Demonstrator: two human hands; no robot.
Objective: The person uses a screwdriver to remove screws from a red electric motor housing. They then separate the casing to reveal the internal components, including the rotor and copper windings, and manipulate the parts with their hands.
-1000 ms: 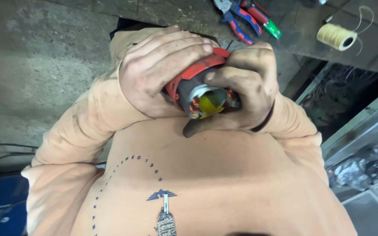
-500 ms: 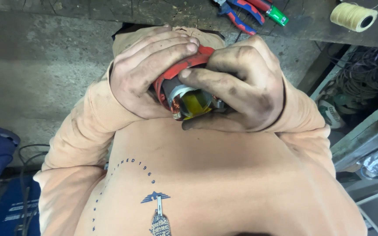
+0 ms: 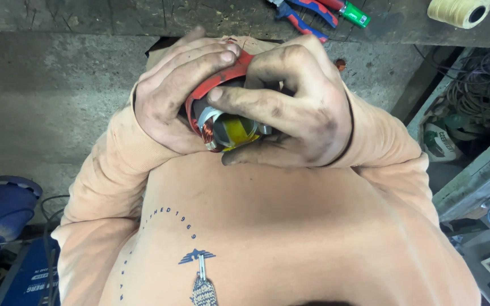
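Both grimy hands clamp one part against the chest of the peach sweatshirt: the left hand (image 3: 171,99) wraps the red ring-shaped housing (image 3: 218,85), and the right hand (image 3: 301,110) closes its fingers (image 3: 239,96) over the grey metal core with copper winding and yellow tape (image 3: 228,129). The core already sits inside the housing, though how fully is hidden. Red-and-blue pliers (image 3: 304,12) and a spool of cream twine (image 3: 459,11) lie unused on the counter (image 3: 86,14).

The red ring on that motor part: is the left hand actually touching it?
Touching. The head view shows the left hand with its fingers lying directly across the red ring, no gap showing.
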